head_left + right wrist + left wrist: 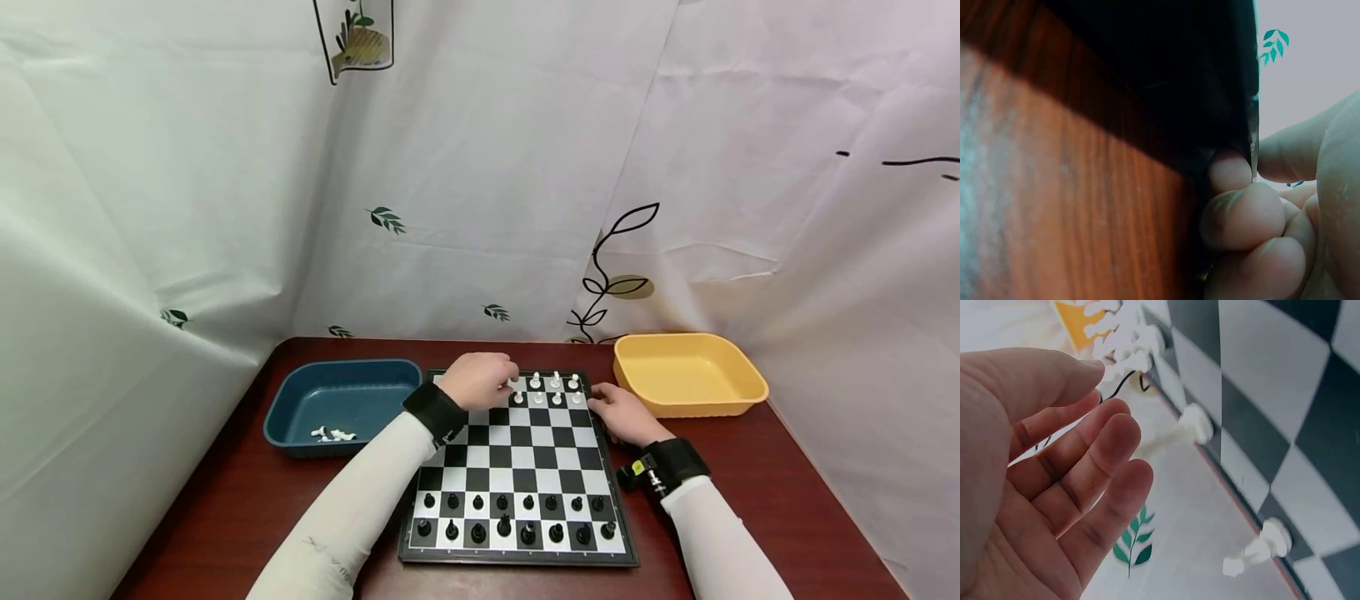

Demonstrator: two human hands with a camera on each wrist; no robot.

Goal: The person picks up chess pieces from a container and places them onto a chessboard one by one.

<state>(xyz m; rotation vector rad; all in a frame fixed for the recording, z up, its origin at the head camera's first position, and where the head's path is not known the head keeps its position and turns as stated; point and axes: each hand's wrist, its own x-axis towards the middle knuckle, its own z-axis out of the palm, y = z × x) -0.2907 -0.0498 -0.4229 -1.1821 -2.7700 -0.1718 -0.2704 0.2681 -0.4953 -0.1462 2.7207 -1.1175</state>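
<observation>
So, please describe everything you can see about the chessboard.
The chessboard is a flat square board with black and white squares and a dark frame, lying on the reddish wooden table. Black pieces fill its two near rows; a few white pieces stand at the far right. The left hand hovers over the far edge near a white piece, and the right hand grips the right edge.

- The head view was evenly and softly lit, sharp at the centre, with wide-angle bending at the edges of the white leaf-printed curtain (487, 208).
- The left wrist view was bright and washed out; the small white plastic chess pieces (1175, 434) were blurred.
- The right wrist view was dim: the black chessboard edge (1166, 81) lay in deep shadow over the reddish-brown wooden counter (1054, 187), everything soft.
</observation>
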